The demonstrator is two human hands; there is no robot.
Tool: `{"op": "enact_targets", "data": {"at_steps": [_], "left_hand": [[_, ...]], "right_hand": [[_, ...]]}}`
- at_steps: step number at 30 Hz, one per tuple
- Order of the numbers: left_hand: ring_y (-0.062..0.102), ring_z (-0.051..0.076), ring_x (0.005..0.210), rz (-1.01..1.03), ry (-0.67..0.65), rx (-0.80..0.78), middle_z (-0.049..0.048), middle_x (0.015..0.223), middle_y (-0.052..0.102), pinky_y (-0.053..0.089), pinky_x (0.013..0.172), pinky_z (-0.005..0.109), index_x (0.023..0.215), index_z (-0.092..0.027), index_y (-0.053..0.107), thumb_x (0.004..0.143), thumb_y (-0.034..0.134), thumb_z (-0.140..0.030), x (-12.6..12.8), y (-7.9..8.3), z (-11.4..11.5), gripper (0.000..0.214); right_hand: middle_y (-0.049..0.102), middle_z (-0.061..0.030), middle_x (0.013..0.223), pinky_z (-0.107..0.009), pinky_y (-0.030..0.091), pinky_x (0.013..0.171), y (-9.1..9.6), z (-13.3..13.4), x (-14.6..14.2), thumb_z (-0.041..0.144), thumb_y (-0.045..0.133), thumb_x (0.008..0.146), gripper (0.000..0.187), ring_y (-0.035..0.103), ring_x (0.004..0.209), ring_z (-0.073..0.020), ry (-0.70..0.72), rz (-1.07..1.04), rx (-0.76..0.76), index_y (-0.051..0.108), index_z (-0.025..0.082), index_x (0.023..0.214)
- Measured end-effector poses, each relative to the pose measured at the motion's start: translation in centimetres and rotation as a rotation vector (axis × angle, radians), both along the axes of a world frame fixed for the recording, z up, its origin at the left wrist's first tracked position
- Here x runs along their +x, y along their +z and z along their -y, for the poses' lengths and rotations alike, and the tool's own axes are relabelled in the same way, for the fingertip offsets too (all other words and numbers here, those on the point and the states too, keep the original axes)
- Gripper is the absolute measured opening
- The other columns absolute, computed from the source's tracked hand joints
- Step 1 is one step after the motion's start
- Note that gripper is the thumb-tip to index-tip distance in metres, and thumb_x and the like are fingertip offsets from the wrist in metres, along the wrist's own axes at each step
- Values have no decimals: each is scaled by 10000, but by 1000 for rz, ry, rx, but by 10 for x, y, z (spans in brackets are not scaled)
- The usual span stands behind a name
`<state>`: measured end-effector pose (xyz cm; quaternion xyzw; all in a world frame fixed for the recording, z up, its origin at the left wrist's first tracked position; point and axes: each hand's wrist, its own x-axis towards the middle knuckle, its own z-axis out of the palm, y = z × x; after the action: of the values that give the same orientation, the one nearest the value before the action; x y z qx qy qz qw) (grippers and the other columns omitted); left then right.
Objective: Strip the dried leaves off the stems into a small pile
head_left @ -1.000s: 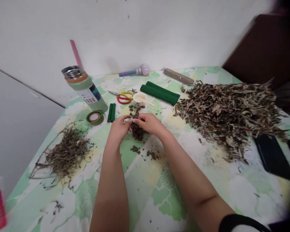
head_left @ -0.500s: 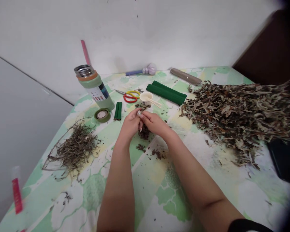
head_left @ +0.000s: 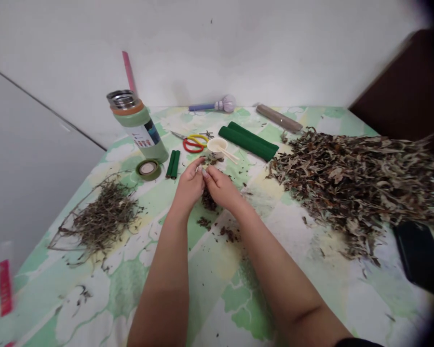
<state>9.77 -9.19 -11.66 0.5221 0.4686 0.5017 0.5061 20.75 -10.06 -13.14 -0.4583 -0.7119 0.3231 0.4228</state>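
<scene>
Near the table's middle, my left hand (head_left: 188, 187) and my right hand (head_left: 222, 189) meet at the fingertips, both closed in a pinch. Whatever lies between the fingers is too small to make out. Just below them is a small pile of dark crumbled dried leaves (head_left: 209, 200), partly hidden by the hands. Looser crumbs (head_left: 230, 234) are scattered nearer to me. Beyond the fingertips stands a small white cup (head_left: 214, 144) with a pale handled utensil (head_left: 230, 155) resting in it. To the right spreads a large heap of dried leaves (head_left: 354, 176).
Dry stems (head_left: 104, 214) lie left. Behind them are a tape roll (head_left: 148, 169), an open green flask (head_left: 139, 132), two small green rolls (head_left: 172, 165) and scissors (head_left: 193, 143). Larger green rolls (head_left: 248, 142) and a brown roll (head_left: 278, 118) lie farther back; a black phone (head_left: 419, 255) lies right.
The view has shifted slightly, so most nearby things appear a little farther left. My hands remain together over the crumbled pile, with the fingers slightly rearranged.
</scene>
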Motion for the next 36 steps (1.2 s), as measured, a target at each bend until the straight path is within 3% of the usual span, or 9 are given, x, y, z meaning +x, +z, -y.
{"op": "enact_targets", "data": {"at_steps": [5, 9, 15, 18, 20, 24, 27, 31, 36], "left_hand": [[308, 73, 403, 141, -125, 15, -81, 448, 350, 262, 441, 197, 1157, -151, 509, 856, 465, -238, -1, -3, -1, 316], [420, 71, 504, 125, -168, -36, -53, 558, 460, 337, 510, 188, 1124, -151, 538, 802, 530, -203, -9, -5, -2, 326], [583, 137, 802, -150, -163, -99, 49, 851, 668, 435, 732, 234, 998, -141, 651, 662, 704, -297, -34, -7, -4, 374], [589, 169, 763, -330, -63, -105, 69, 805, 686, 437, 686, 249, 784, -135, 693, 645, 709, -415, -42, -8, -5, 313], [593, 176, 759, -363, -2, -96, 73, 756, 680, 442, 673, 246, 682, -132, 671, 686, 668, -461, -39, -8, -5, 329], [612, 150, 773, 8, 68, -217, 77, 844, 665, 479, 663, 229, 933, -143, 628, 862, 413, -516, -17, 3, -2, 436], [611, 156, 750, 235, -118, -390, 120, 891, 641, 497, 619, 242, 1061, -120, 553, 900, 241, -543, -10, 15, 0, 550], [603, 166, 740, 273, -78, -482, 144, 934, 611, 499, 602, 267, 1065, -124, 498, 895, 226, -539, -18, 23, -1, 525], [604, 142, 764, 305, -62, -447, 101, 868, 624, 467, 573, 215, 913, -151, 533, 922, 287, -405, -17, 32, 3, 354]], "right_hand": [[428, 36, 637, -249, 334, 598, -8, -9, 3, 349, 334, 912, 252, 418, 619, -121, -32, -148, -67, 364, 211, 703], [505, 27, 705, -242, 365, 615, -10, -12, 7, 368, 367, 900, 196, 469, 654, -116, 14, -237, -131, 428, 208, 806], [573, 0, 720, -263, 374, 625, 2, -9, 26, 393, 429, 873, 254, 500, 661, -134, -46, 106, -112, 549, 186, 788], [612, -44, 818, -288, 414, 704, 6, -9, 30, 350, 455, 864, 256, 545, 759, -159, -79, 197, -37, 601, 172, 754], [623, -71, 998, -307, 431, 804, 6, -9, 26, 292, 471, 855, 204, 563, 912, -179, -78, 176, 31, 632, 177, 907], [456, -61, 1369, -362, 315, 1044, 4, -7, 11, 290, 366, 912, 406, 392, 1266, -176, 101, 162, 179, 447, 224, 1305], [391, -84, 1426, -415, 236, 1099, -1, -5, 3, 296, 300, 934, 452, 329, 1322, -194, 124, 296, 130, 384, 181, 1363], [357, -162, 1435, -457, 197, 1109, -4, -3, -3, 282, 286, 936, 485, 290, 1346, -245, 42, 432, 41, 376, 73, 1364], [299, -50, 1480, -395, 183, 1129, -3, -3, -10, 270, 281, 935, 475, 226, 1375, -162, 207, 292, 150, 316, 198, 1403]]}}
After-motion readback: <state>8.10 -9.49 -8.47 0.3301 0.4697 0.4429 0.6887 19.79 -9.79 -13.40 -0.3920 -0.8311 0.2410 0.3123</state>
